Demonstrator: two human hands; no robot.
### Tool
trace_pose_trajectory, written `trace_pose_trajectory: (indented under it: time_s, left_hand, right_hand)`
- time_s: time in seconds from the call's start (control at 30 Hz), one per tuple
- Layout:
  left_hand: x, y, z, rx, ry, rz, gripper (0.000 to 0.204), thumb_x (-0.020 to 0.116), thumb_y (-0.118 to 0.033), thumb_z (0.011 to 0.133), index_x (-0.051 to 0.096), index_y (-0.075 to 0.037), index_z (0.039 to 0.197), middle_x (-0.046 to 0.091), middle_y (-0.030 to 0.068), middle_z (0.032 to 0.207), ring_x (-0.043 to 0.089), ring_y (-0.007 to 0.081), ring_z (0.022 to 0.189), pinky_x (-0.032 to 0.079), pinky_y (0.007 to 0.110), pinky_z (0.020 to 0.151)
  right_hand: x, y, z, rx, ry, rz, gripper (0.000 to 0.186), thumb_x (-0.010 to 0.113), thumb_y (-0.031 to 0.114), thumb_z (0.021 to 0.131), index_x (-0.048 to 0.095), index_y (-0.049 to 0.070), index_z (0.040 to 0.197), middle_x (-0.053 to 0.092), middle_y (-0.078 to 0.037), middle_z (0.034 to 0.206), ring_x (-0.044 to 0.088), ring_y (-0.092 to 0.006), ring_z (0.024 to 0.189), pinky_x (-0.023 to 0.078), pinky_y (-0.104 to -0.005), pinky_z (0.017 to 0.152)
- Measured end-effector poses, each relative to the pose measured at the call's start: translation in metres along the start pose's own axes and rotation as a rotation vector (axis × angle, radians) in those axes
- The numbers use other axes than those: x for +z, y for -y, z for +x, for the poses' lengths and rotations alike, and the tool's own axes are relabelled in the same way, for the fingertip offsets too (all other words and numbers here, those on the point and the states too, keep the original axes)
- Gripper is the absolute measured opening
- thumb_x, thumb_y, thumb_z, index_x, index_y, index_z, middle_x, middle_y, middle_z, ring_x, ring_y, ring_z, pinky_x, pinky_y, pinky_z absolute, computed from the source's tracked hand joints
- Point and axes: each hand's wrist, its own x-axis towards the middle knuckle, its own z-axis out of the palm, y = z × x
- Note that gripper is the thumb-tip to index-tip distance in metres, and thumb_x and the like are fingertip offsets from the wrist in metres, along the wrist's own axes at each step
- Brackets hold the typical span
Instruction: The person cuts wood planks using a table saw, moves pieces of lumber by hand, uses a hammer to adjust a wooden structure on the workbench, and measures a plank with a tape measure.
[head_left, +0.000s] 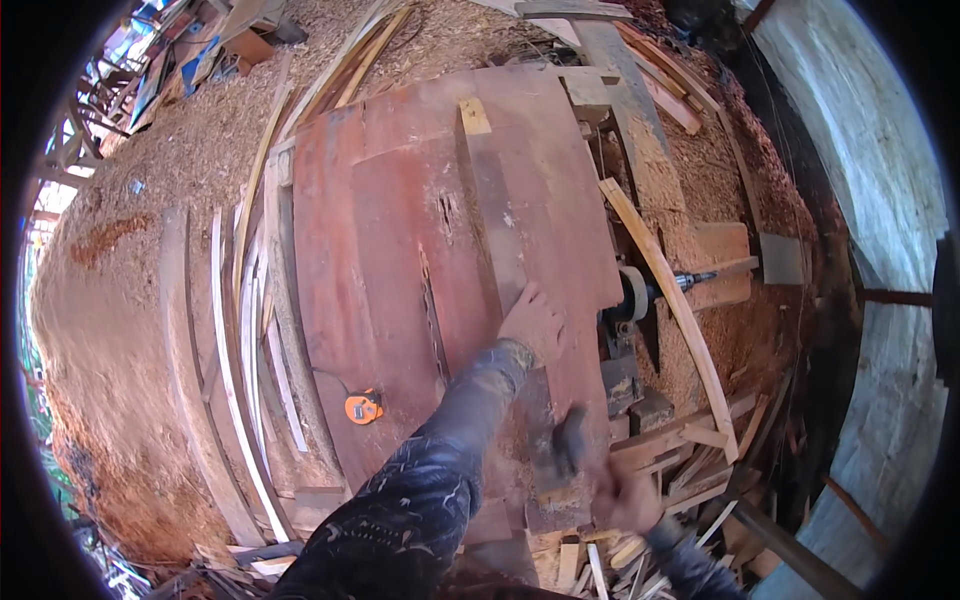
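A long narrow wooden board (490,185) lies lengthwise on a wide reddish wooden tabletop (380,220), its far end showing a pale yellowish patch. Bent over the middle of this board, my left hand (535,325) grips and presses it, with the fingertips partly hidden. Beside the board's near end, my right hand (628,497) is smeared by motion and looks closed. Just left of it, over the board, is a blurred dark hammer-like head (570,438); its handle cannot be made out clearly.
An orange tape measure (363,406) lies on the tabletop, left of my left forearm. Right of the table are a machine shaft with a pale wheel (634,293) and a long curved strip (675,300). Wooden strips (255,340) line the left side. Sawdust and offcuts surround the table.
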Motion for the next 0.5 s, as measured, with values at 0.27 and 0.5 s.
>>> trace_pose_trajectory:
  time_s: [0.27,0.5]
  left_hand:
    - [-0.030,0.009,0.010,-0.018,0.230,-0.102,0.039,0.052,-0.033,0.086,0.070,-0.002,0.100,0.068,0.0117,0.099,0.055,0.0272,0.108,0.022,0.047,0.114]
    - [-0.008,0.015,0.006,-0.019,0.029,-0.215,0.034,0.053,-0.030,0.084,0.071,-0.003,0.091,0.068,0.0118,0.094,0.055,0.0290,0.106,0.022,0.047,0.115]
  right_hand:
    - [-0.142,0.085,0.273,-0.266,-0.479,-0.261,0.029,0.066,0.029,0.090,0.059,0.002,0.099,0.060,-0.016,0.071,0.060,-0.0277,0.062,0.047,-0.0384,0.059]
    - [-0.159,0.092,0.412,-0.327,-0.474,-0.497,0.038,0.062,0.038,0.090,0.058,0.001,0.095,0.059,-0.021,0.070,0.062,-0.0353,0.068,0.047,-0.0449,0.064]
